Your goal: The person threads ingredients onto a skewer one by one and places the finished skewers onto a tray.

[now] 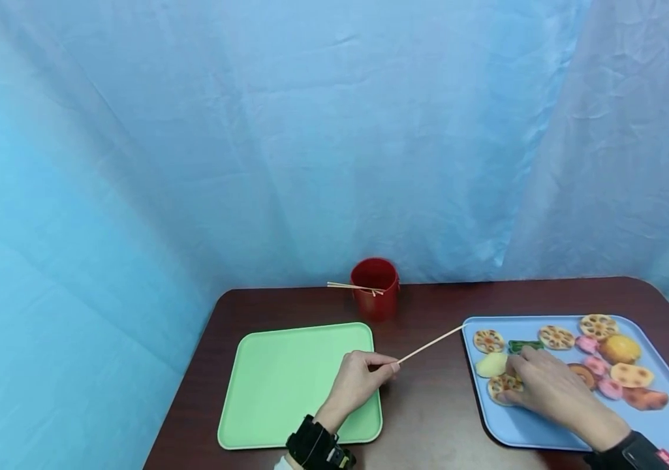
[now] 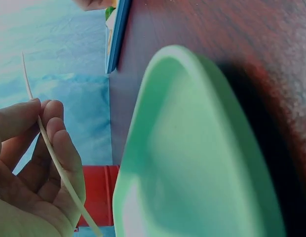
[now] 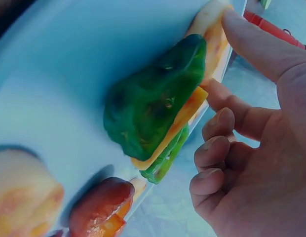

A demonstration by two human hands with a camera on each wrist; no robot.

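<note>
My left hand, above the green tray's right edge, pinches a thin wooden skewer between thumb and forefinger. The skewer slants up to the right, its far end near the blue tray's corner. Over the left part of the blue tray is my right hand, its thumb and forefinger at opposite edges of a lotus root slice. Close by lie a pale yellow-green slice and a green piece. In the right wrist view a dark green pepper piece sits beside the fingers.
A red cup stands at the back, several skewers lying across it. The green tray is on the left. More play food fills the blue tray's right side, including another lotus root slice and a yellow round piece.
</note>
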